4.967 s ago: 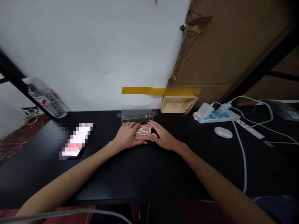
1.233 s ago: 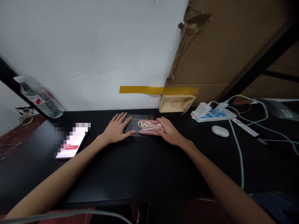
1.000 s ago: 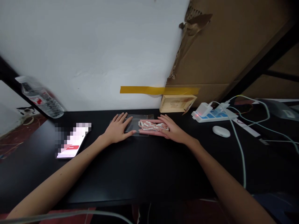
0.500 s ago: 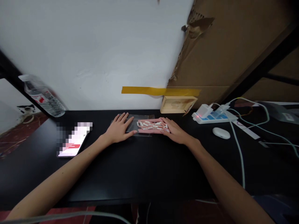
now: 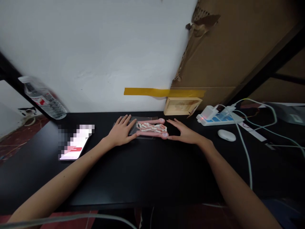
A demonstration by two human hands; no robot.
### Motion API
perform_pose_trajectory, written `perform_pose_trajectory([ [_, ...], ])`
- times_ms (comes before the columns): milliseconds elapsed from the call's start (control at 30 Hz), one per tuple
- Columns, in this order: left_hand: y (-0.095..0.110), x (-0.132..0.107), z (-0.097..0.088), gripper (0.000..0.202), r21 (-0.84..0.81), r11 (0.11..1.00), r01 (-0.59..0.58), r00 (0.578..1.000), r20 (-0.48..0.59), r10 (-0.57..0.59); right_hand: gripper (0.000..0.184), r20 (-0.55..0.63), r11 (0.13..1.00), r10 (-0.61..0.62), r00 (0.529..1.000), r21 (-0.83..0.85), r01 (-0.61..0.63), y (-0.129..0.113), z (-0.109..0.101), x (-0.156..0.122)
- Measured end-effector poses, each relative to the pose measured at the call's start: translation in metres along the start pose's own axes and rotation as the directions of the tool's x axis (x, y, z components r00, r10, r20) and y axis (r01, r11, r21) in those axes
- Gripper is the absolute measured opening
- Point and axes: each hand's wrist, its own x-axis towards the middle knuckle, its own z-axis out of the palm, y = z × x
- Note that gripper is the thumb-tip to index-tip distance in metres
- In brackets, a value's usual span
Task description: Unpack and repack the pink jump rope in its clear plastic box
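A pink-and-white beaded jump rope point(image 5: 152, 128) lies bundled between two pink handles, their round ends toward the right. It rests partly over a clear plastic bag point(image 5: 133, 124) on the black table. My left hand point(image 5: 121, 131) lies flat on the bag's left part, fingers spread, the thumb tip by the lower handle. Just right of the handle ends is my right hand point(image 5: 184, 132), thumb and fingers apart with nothing between them. Its fingertips are close to the handle ends; whether they touch I cannot tell.
A lit phone point(image 5: 76, 143) lies left, a water bottle point(image 5: 44, 98) behind it. A shallow wooden box point(image 5: 182, 106) stands against the wall. On the right are a power strip point(image 5: 220, 119) with chargers, a white earbud case point(image 5: 227, 135) and loose cables point(image 5: 246, 159).
My right hand has come off the jump rope's right end and opened, moving slightly right. The jump rope has shifted a little left, uncovering its handle ends. My left hand stays put.
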Motion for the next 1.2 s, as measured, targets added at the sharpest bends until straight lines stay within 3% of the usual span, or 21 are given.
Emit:
perform_pose_trajectory([
  [167, 0.001, 0.0, -0.002, 0.076, 0.018, 1.0, 0.004, 1.0, 0.024, -0.004, 0.098, 0.029, 0.999, 0.042, 0.999, 0.007, -0.043, 0.01, -0.006, -0.001],
  [567, 0.0, 0.0, -0.001, 0.075, 0.023, 0.999, -0.036, 0.999, 0.009, 0.036, 0.103, 0.019, 1.0, 0.013, 1.0, -0.02, -0.012, 0.001, 0.003, 0.005],
  [1200, 0.0, 0.0, -0.002, 0.077, 0.062, 0.997, -0.044, 0.999, 0.021, 0.043, 0.08, -0.072, 0.998, -0.059, 0.996, 0.017, 0.06, -0.009, 0.014, 0.011],
])
